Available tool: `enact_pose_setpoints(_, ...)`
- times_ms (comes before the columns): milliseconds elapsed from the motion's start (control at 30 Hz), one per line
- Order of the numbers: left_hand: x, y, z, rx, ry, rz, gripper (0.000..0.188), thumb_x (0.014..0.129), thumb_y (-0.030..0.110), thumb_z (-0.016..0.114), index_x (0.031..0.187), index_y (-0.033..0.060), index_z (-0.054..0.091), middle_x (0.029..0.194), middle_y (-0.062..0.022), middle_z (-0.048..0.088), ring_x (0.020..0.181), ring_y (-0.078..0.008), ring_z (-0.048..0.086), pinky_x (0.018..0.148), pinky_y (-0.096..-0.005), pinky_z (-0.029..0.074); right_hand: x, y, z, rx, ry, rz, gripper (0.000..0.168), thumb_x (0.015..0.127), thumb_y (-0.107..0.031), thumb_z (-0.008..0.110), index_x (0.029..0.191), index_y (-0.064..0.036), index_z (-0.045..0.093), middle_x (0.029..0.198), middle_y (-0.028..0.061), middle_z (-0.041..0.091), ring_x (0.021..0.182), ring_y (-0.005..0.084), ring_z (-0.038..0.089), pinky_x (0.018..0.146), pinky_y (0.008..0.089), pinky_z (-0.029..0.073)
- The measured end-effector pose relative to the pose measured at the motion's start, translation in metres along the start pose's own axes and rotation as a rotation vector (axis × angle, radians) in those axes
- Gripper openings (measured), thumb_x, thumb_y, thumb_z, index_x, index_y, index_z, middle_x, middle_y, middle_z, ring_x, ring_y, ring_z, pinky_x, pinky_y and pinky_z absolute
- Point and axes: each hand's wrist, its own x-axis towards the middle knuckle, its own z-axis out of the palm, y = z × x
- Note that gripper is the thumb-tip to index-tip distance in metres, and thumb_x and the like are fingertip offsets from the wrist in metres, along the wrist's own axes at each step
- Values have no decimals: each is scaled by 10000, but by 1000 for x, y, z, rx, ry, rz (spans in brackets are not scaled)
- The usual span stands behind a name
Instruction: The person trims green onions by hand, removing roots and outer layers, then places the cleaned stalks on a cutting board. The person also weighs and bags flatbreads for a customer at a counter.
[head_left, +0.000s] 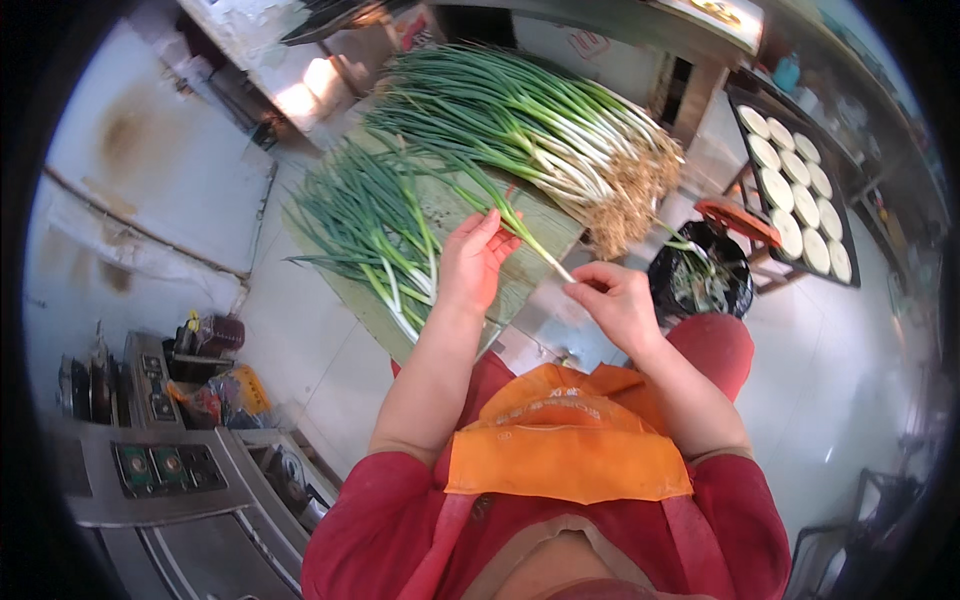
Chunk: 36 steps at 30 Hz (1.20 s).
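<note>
One green onion (536, 245) slants between my hands. My left hand (480, 255) holds it by the green part, palm turned up. Its white end is pinched between the thumb and fingers of my right hand (611, 300). Beyond them, a large heap of green onions (517, 120) with brown, hairy roots (626, 191) lies across a low greenish table (517, 289). A smaller pile of green onions (375, 232), with white ends towards me, lies to the left of my left hand.
A bin with a black liner (660, 281) holds plant scraps beside my right knee. Behind it, a black tray (844, 255) of pale round dough pieces (805, 206) rests on a stand, near a red-orange object (739, 221). Metal kitchen equipment (172, 510) stands at lower left.
</note>
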Motion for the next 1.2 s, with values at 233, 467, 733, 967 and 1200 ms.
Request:
enact_pose_setpoints(233, -44, -23, 48, 164, -38, -25, 200, 906, 139, 584, 1029, -17, 609, 988, -104, 654, 887, -174, 613, 819, -321, 488, -9, -5, -3, -88, 204, -306, 223, 765, -72, 725, 961, 2, 650, 740, 85, 657, 608, 116, 586, 596, 241, 498)
enact_pose_setpoints(467, -53, -22, 40, 145, -118, -71, 220, 882, 85, 599, 1072, -28, 599, 1010, -108, 652, 928, -177, 600, 866, -301, 440, -14, -9, 2, 212, 88, -218, 130, 782, -42, 697, 892, 19, 662, 734, 72, 645, 606, 122, 570, 552, 228, 443)
enact_pose_setpoints(733, -51, -5, 44, 149, -11, 155, 108, 902, 88, 585, 968, 4, 576, 948, -110, 644, 892, -180, 599, 860, -305, 454, -25, 1, -11, 79, 147, -272, 69, 759, -40, 696, 773, 11, 652, 702, 79, 583, 658, 173, 554, 592, 290, 431)
enact_pose_setpoints(967, -44, 5, 33, 132, 38, 284, 105, 914, 87, 574, 974, 2, 564, 957, -122, 637, 880, -189, 602, 842, -326, 482, -53, 33, -51, -185, 136, -324, 90, 737, -36, 692, 728, 10, 615, 692, 99, 563, 662, 238, 546, 596, 326, 433)
enact_pose_setpoints(1200, -42, 7, 36, 212, 84, 361, 107, 897, 37, 579, 989, -17, 575, 957, -142, 643, 856, -184, 602, 823, -307, 489, -47, 92, -126, -573, 328, -356, 77, 760, -72, 647, 760, -15, 596, 747, 144, 586, 742, 338, 584, 661, 411, 476)
